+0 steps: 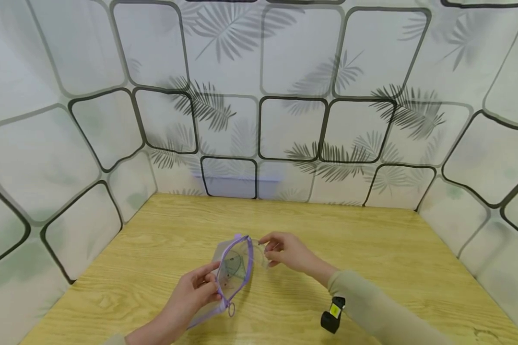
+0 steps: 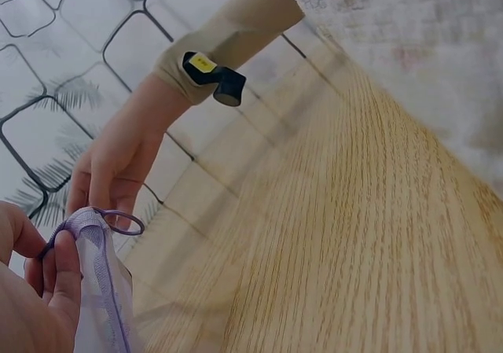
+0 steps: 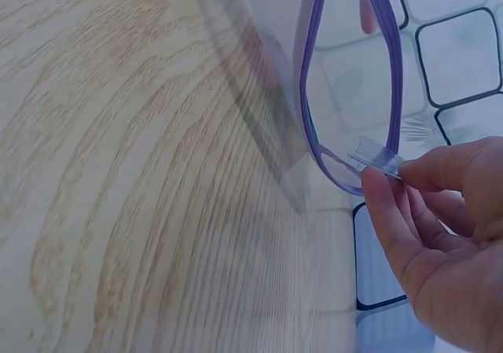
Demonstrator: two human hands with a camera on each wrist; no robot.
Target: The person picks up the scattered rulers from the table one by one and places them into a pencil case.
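Note:
A see-through pouch with a purple zipper edge (image 1: 251, 263) sits on the table, its mouth unzipped and spread toward the right. My left hand (image 1: 194, 290) pinches the pouch's left rim between thumb and fingers. A greenish transparent set square (image 1: 235, 267) shows inside. Just right of the mouth, my right hand (image 1: 287, 251) pinches a clear plastic protractor (image 1: 257, 254) with a curved outline. The right wrist view shows the protractor's thin straight edge (image 3: 379, 158) between thumb and fingertips, at the purple rim. A purple zipper pull ring (image 2: 126, 222) hangs beside my left fingers.
The wood-grain table (image 1: 349, 230) extends around the pouch. Behind it and on both sides hangs a white curtain (image 1: 293, 129) with dark squares and leaf prints. A small black device with a yellow label (image 1: 334, 314) is strapped to my right sleeve.

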